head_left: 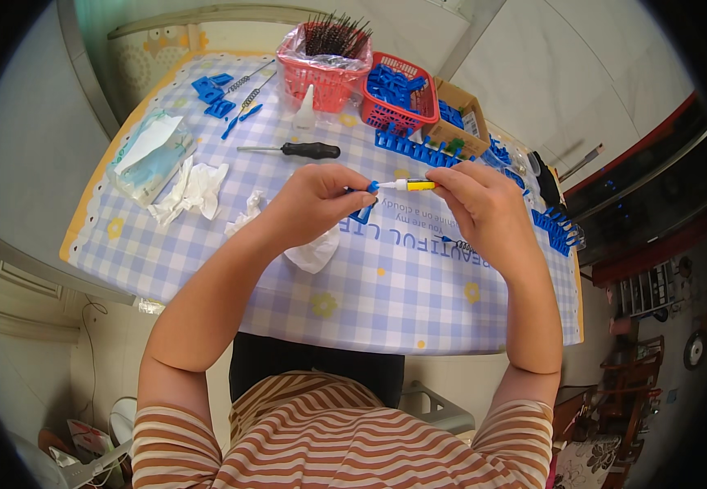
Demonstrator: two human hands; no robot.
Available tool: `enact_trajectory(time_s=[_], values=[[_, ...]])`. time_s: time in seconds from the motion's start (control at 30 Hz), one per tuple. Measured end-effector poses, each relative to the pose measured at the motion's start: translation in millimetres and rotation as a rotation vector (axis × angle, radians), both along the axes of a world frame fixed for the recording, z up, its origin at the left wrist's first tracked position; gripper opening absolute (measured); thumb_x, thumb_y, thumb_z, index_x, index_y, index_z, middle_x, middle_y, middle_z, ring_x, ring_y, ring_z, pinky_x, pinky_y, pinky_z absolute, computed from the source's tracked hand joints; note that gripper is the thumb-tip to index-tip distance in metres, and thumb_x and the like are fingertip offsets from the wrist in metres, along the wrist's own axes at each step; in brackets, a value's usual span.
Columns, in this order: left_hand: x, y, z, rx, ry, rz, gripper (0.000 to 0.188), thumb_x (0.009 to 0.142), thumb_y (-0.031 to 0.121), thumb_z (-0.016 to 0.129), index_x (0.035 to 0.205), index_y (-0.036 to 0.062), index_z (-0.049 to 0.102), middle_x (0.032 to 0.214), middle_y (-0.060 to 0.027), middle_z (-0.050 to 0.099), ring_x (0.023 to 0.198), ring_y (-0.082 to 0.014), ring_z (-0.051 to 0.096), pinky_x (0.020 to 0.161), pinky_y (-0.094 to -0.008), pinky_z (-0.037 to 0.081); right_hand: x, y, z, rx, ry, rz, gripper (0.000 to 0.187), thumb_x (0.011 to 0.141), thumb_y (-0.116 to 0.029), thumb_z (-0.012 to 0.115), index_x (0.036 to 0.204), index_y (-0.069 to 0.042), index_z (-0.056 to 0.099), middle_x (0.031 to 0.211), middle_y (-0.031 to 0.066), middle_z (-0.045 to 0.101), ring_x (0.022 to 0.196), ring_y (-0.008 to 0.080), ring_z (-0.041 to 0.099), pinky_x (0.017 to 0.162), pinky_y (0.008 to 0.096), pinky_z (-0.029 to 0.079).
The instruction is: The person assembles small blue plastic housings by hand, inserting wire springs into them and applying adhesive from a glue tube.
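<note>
Between finger and thumb, my left hand (pixel 325 201) pinches a small blue plastic part (pixel 363 213). My right hand (pixel 484 200) holds a small glue tube (pixel 418 185) with a white nozzle and a yellow band. The nozzle points left and its tip meets the blue part, or comes very close to it. Both hands are over the middle of the table. Just below my right hand lies a dark coiled piece with a blue end (pixel 457 243). White crumpled tissue (pixel 314 254) lies under my left wrist.
On the checked tablecloth (pixel 288 314) lie a black-handled screwdriver (pixel 311 151), a tissue pack (pixel 151 159) and loose blue parts (pixel 213 91). Behind stand a white nozzle bottle (pixel 305 114), a red basket of dark bristly pieces (pixel 321 81), a red basket of blue parts (pixel 390 122) and a cardboard box (pixel 471 102).
</note>
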State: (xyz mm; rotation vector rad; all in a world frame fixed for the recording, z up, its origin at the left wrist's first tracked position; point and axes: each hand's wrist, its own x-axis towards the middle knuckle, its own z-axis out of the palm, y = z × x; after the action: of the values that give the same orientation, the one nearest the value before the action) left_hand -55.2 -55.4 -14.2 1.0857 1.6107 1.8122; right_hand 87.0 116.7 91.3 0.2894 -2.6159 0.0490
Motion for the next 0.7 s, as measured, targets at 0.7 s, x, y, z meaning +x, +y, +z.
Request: enact_trajectory(time_s=[0.7], values=[[-1.6,0.8,-2.2,0.014,0.002,-0.001,0.014,0.086,0.006,0.067,0.096,-0.0041,0.067,0.078,-0.0032,0.066,0.069,-0.0045,0.054,0.060,-0.0207,0.044,-0.5,2.2,-4.0,-0.021,0.013,0.001,0.014,0.080,-0.007,0.066,0.094,-0.006,0.065,0.075,0.0084,0.060,0.071,0.0269,0.060,0.061,0.0366,0.048]])
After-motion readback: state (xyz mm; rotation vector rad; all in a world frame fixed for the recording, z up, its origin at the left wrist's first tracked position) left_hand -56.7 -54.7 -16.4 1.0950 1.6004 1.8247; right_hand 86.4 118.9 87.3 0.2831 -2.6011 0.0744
